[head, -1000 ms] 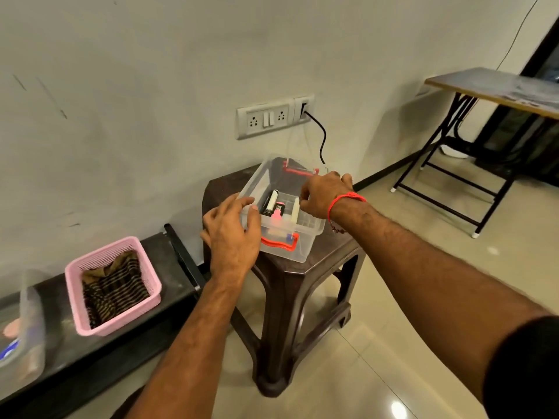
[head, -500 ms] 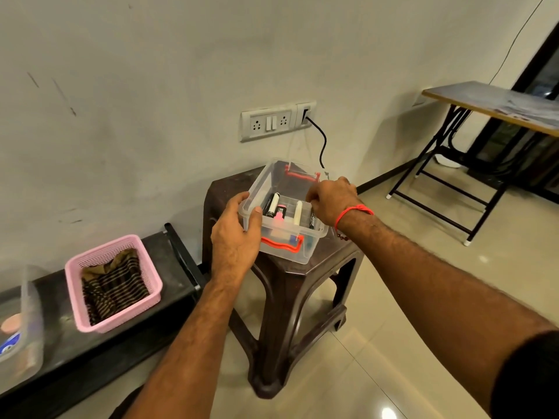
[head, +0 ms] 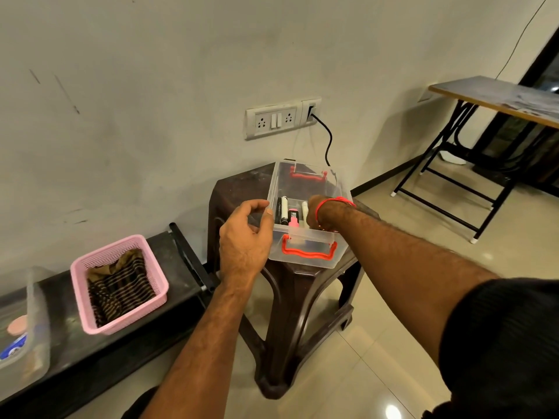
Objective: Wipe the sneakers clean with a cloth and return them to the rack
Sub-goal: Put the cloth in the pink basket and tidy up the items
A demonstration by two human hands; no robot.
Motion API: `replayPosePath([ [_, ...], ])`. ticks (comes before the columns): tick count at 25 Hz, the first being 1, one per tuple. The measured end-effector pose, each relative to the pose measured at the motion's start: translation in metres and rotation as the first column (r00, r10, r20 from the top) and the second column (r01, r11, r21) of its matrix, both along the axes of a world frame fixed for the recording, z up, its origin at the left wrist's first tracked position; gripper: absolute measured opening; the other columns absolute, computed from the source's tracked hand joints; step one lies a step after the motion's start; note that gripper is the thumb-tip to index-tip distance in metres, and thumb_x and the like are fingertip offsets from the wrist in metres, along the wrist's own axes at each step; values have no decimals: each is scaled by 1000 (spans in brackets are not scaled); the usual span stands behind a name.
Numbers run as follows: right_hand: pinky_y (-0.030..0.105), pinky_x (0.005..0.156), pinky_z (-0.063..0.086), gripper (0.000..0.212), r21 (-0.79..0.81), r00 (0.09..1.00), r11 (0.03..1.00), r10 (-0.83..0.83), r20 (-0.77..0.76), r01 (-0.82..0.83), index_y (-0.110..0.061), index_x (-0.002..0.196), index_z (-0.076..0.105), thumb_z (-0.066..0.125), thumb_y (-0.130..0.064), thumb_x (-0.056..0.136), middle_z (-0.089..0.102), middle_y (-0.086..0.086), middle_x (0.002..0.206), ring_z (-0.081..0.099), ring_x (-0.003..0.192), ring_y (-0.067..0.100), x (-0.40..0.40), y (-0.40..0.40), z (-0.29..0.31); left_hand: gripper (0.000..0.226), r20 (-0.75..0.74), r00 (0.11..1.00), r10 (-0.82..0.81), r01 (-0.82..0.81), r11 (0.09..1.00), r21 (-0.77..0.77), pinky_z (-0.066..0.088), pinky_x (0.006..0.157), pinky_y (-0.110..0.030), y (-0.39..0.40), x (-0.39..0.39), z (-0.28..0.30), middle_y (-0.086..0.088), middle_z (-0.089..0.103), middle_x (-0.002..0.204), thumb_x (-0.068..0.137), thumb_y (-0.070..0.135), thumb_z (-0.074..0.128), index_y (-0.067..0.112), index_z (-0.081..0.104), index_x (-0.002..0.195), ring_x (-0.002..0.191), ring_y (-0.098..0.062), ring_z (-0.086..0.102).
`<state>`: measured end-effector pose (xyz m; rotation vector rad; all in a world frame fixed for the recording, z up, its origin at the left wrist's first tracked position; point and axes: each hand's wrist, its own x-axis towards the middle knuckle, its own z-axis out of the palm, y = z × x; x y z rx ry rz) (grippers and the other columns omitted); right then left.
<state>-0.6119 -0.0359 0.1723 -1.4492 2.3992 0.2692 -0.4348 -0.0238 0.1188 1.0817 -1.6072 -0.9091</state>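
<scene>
While left hand fingers curl loosely apart beside clear box, right hand dips inside, fingers hidden.

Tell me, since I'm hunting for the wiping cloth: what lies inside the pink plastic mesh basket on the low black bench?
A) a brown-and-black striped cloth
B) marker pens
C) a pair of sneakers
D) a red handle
A: the pink plastic mesh basket holds a crumpled brown-and-black striped cloth; the marker pens sit in the clear plastic box on the stool.
</scene>
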Motion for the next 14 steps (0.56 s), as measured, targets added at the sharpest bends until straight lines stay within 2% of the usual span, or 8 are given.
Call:
replayPosePath([
  [2, 34, 89, 52, 33, -86, 996, 996, -16, 87, 23, -1, 125, 62, 64, -5, 92, 63, 12, 104, 61, 96, 25, 1, -2, -8, 25, -18, 1000, -5, 5, 1000, -1, 56, 68, -13, -1, 0, -1, 3, 71, 116, 99, 30, 65, 21, 67, 123, 88, -8, 69],
  [3, 34, 87, 52, 35, -125, 991, 991, -28, 130, 45, -1, 126, 61, 64, -4, 92, 64, 12, 107, 61, 98, 26, 0, -3, -10, 25, -25, 1000, -8, 8, 1000, 0, 56, 68, -13, -1, 0, -1, 2, 71, 117, 99, 30, 65, 21, 67, 123, 90, -9, 69],
  [6, 38, 96, 52, 43, -305, 973, 942, -73, 221, 140, -4, 131, 59, 61, 4, 90, 64, 16, 125, 61, 113, 31, -9, 3, -2, 26, -19, 1000, -22, 23, 1000, 11, 52, 61, -7, -1, -1, -1, 0, 69, 123, 100, 31, 63, 21, 65, 125, 93, -9, 69],
  [9, 33, 104, 46, 45, -640, 992, 767, 34, 118, 49, -9, 136, 59, 54, 5, 94, 62, 12, 129, 57, 121, 28, -8, 34, 15, 33, 5, 998, -67, 66, 997, 32, 51, 58, -5, -2, 0, -1, -2, 66, 130, 102, 33, 60, 24, 61, 133, 90, -7, 68],
  [11, 33, 106, 42, 42, -769, 997, 637, 13, 77, 51, -14, 140, 54, 55, -10, 99, 56, 9, 136, 52, 126, 25, -3, 68, 15, 40, 12, 993, -118, 117, 990, 74, 58, 67, -13, 1, 1, 0, -3, 64, 133, 104, 36, 54, 30, 53, 143, 100, -10, 69],
  [12, 36, 106, 43, 45, -783, 992, 612, -23, 127, 115, -16, 144, 49, 57, -18, 100, 52, 9, 140, 50, 129, 25, 0, 84, 9, 42, 9, 990, -140, 138, 984, 110, 61, 75, -23, 3, 0, 1, -4, 63, 135, 105, 37, 51, 33, 50, 147, 108, -14, 69],
  [13, 39, 104, 47, 49, -759, 967, 611, -46, 251, 226, -18, 146, 44, 57, -23, 100, 50, 9, 141, 51, 128, 26, 4, 98, 2, 44, 1, 988, -151, 150, 978, 147, 62, 81, -31, 6, 0, 3, -4, 62, 137, 105, 38, 48, 34, 47, 149, 113, -17, 68],
  [14, 41, 99, 52, 50, -701, 903, 614, -46, 426, 362, -19, 148, 39, 56, -24, 101, 53, 9, 138, 57, 122, 26, 7, 106, -6, 45, -4, 988, -155, 153, 972, 178, 61, 83, -32, 8, 0, 4, -4, 62, 138, 106, 38, 46, 35, 45, 151, 115, -17, 67],
])
